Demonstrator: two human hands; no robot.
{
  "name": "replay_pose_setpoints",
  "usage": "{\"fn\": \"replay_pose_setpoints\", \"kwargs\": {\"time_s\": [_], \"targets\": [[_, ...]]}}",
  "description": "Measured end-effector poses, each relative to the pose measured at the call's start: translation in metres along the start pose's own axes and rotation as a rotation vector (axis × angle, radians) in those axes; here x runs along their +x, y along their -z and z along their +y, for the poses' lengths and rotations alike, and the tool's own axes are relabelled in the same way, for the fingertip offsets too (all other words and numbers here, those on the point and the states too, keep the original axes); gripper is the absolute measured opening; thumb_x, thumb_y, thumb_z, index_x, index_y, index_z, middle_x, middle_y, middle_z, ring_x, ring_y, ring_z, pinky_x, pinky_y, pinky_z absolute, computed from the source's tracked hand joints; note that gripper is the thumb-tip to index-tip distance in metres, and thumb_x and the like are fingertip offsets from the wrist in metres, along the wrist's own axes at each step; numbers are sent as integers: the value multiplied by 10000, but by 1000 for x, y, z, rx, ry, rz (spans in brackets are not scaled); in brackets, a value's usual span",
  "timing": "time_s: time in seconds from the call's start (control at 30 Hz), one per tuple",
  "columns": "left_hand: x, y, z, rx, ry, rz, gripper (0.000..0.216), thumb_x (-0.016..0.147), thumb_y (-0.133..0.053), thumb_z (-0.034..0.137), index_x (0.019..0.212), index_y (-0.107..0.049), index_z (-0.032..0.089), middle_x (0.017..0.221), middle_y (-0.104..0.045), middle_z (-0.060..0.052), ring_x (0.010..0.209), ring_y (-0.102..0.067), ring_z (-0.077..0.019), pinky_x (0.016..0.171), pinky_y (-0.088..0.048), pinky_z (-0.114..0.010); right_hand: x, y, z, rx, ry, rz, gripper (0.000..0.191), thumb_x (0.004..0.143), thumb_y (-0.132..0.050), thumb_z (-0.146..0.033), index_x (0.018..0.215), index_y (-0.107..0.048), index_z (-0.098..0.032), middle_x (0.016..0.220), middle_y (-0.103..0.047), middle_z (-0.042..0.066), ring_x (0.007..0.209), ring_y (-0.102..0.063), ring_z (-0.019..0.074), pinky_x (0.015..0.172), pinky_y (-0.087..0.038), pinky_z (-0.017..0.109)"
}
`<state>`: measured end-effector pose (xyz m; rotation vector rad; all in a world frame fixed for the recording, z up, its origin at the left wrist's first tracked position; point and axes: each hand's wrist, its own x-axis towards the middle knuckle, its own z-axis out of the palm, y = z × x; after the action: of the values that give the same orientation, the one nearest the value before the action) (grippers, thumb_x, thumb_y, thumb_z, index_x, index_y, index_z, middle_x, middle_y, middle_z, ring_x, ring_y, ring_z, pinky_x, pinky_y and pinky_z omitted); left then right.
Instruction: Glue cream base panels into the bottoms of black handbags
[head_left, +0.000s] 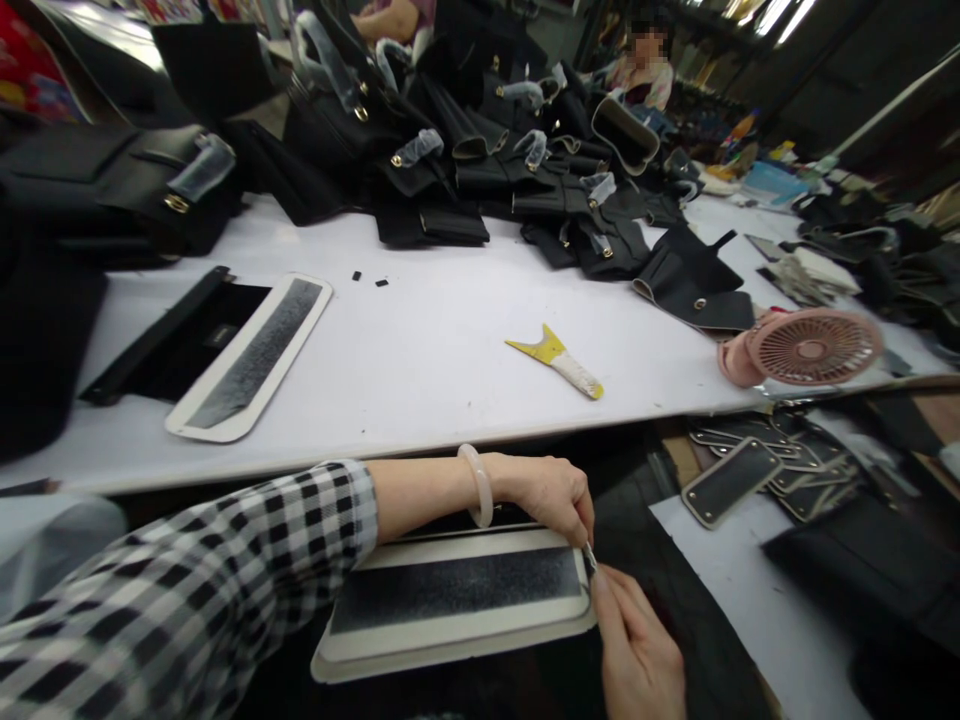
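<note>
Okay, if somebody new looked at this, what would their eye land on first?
Probably the two hands up close at the bottom: the left hand and right hand meet at the right end of a cream-edged panel with a black middle. On the white table beyond, a yellow scraper lies alone mid-table, a pink fan sits at its right edge, and black bags heap along the far side.

On the white counter point(420, 370) a yellow-handled scraper point(559, 360) lay at centre, a pink round fan point(814, 348) at three o'clock, a cream-rimmed black oblong panel point(251, 357) at nine, and black leather bags point(480, 160) heaped at twelve.
</note>
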<state>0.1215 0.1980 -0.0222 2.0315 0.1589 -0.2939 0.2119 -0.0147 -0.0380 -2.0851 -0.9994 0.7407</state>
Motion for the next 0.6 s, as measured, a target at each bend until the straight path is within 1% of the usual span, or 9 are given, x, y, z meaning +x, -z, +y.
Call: {"fn": "replay_pose_setpoints", "kwargs": {"time_s": [0.1,0.13,0.17,0.27,0.33,0.5,0.6], "targets": [[-4,-1,0,-13,6,25,277,790,-633,295,1017,-776,224,964,-774,12,929,-689,-154,772,-492,-198,8,5,-9,379,-326,-129,476,851,-607,-596,1016,-741,-171,1027,-710,98,961,-644,264,743,-539,304],[-5,-2,1,-14,3,31,276,794,-633,293,1020,-775,226,973,-774,12,931,-689,-154,782,-491,-199,11,7,-13,480,-397,-189,467,836,-634,-590,1006,-744,-169,1015,-713,96,966,-640,269,741,-542,315],[-6,-2,1,-13,-1,36,274,797,-632,289,1022,-775,227,979,-773,11,932,-688,-154,788,-490,-202,14,9,-16,551,-437,-250,447,824,-661,-576,988,-750,-170,1007,-715,92,976,-635,269,753,-541,321],[-8,-2,1,-10,-5,45,272,800,-625,275,1022,-775,226,977,-774,6,926,-689,-156,785,-490,-209,23,15,-25,606,-454,-412,368,827,-696,-523,964,-760,-187,999,-717,73,1001,-623,246,815,-525,323],[-8,-3,1,-9,-3,48,270,801,-626,291,1017,-776,230,972,-775,7,920,-691,-157,782,-490,-214,26,19,-29,593,-452,-479,348,844,-686,-511,959,-763,-192,989,-717,70,1006,-620,235,847,-514,329],[-9,-2,1,0,-7,33,272,810,-632,305,1026,-774,221,977,-774,0,925,-691,-153,773,-486,-207,32,26,-36,542,-437,-582,317,840,-702,-479,936,-767,-184,947,-717,69,995,-620,231,887,-498,351],[-10,-1,1,16,-23,27,276,815,-630,295,1040,-770,219,983,-774,-2,926,-691,-152,776,-484,-207,35,27,-39,528,-440,-631,346,826,-707,-499,917,-767,-171,912,-716,72,970,-626,233,895,-494,363]]}}
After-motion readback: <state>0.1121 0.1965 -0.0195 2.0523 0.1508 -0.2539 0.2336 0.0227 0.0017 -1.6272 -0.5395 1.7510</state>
